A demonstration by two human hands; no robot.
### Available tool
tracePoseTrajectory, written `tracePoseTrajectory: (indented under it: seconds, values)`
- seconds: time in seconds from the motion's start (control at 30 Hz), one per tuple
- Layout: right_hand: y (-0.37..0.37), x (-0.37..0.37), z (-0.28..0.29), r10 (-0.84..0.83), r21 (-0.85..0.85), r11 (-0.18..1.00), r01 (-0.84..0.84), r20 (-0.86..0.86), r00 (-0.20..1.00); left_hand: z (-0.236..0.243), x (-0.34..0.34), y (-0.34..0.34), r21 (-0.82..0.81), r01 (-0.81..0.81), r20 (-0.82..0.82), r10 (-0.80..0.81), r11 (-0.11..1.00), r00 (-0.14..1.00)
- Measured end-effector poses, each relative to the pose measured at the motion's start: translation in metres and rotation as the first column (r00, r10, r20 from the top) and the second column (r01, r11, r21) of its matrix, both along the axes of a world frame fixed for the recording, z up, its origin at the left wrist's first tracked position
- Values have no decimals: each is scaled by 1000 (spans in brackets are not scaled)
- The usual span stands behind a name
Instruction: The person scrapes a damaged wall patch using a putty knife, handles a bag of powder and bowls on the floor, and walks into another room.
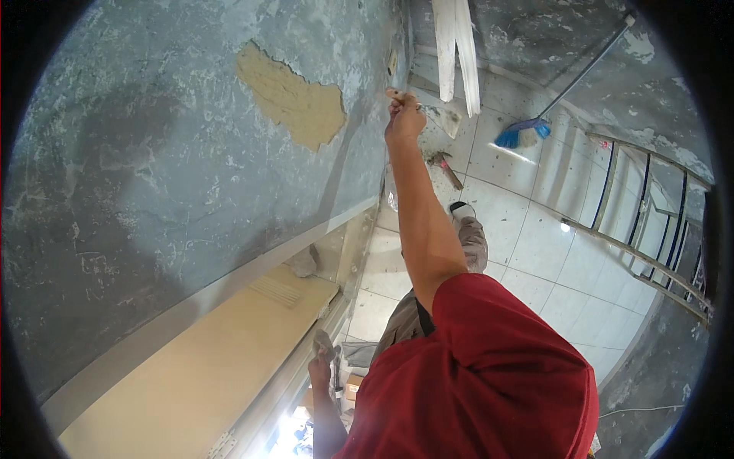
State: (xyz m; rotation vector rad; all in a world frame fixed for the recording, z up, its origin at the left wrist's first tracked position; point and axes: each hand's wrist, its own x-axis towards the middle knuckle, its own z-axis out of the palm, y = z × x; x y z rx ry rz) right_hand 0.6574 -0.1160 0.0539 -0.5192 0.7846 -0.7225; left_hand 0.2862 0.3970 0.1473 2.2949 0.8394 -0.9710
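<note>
My right hand (407, 116), arm stretched forward, is closed round a tool with a wooden handle (395, 93) near the blue-grey wall (168, 176) at the corner; the tool's working end is unclear. A bare yellowish patch (294, 96) marks that wall left of my hand. My left hand (319, 365), low beside me, is closed on a dusty greyish object (323, 342) that I cannot make out, near the edge of a cream panel (191, 367) below the wall. A hammer (453, 175) lies on the tiled floor (562, 287) beneath my right arm.
A blue broom (524, 131) leans against the right wall. A metal ladder (631, 249) stretches along the right side. White strips (456, 53) stand at the back corner. A cable (642, 410) runs at lower right. Folded material and boxes (354, 386) sit beside my left hand.
</note>
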Motion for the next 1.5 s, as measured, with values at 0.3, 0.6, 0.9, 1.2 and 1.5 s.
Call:
tracePoseTrajectory:
  seconds: [0.3,0.6,0.9,1.2,1.5]
  values:
    - [-15,14,18,54,-72,996,-46,109,993,-3,19,-10,-8,17,65,-16,1000,998]
    - [-9,9,15,-102,-44,994,100,-40,994,-14,23,-15,-2,88,103,-87,996,991]
    - [28,-57,55,59,-636,431,-640,-688,724,-18,19,-20,23,143,133,-145,989,980]
    - [104,-82,82,3,-834,379,-400,-431,902,-39,21,-15,-75,30,169,-17,997,986]
    - [117,-51,91,87,-709,463,-532,-560,824,-48,-22,14,-101,-61,127,74,993,989]
